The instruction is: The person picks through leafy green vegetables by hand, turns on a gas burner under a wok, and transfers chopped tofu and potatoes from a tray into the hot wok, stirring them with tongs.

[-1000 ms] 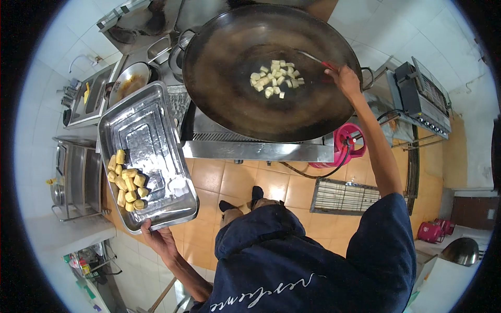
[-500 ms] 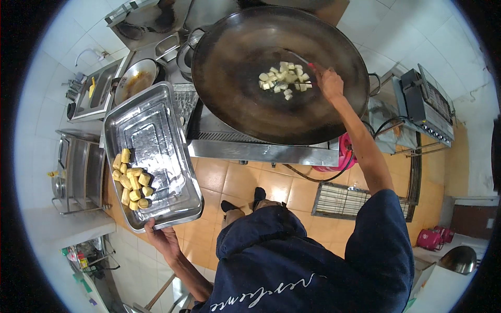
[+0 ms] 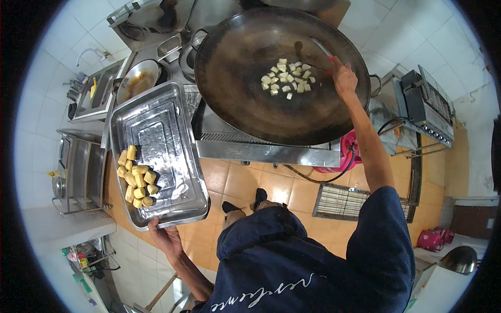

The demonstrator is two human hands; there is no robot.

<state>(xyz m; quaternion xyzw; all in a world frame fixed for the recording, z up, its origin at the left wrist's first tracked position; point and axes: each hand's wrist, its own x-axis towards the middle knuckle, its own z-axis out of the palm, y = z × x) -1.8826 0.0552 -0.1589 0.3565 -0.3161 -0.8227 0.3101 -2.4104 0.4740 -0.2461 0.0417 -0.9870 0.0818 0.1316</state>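
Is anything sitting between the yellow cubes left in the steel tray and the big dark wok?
Nothing visible. The tray, held by the left hand, nearly meets the wok rim; its yellow cubes lie at the near end.

wok (image 3: 245,99): dark metal, matt, oily sheen | tray (image 3: 167,130): shiny steel, smooth, reflective | pale cubes in wok (image 3: 287,78): matt | yellow pieces on tray (image 3: 136,180): glossy | floor (image 3: 245,182): glazed orange tile | stove front (image 3: 266,151): brushed steel

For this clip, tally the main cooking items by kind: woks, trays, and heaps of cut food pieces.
Woks: 1, the big dark wok
Trays: 1, the steel tray held by the left hand
Heaps of pieces: 2, pale pieces in the wok by the right hand, yellow pieces on the tray
Total: 4
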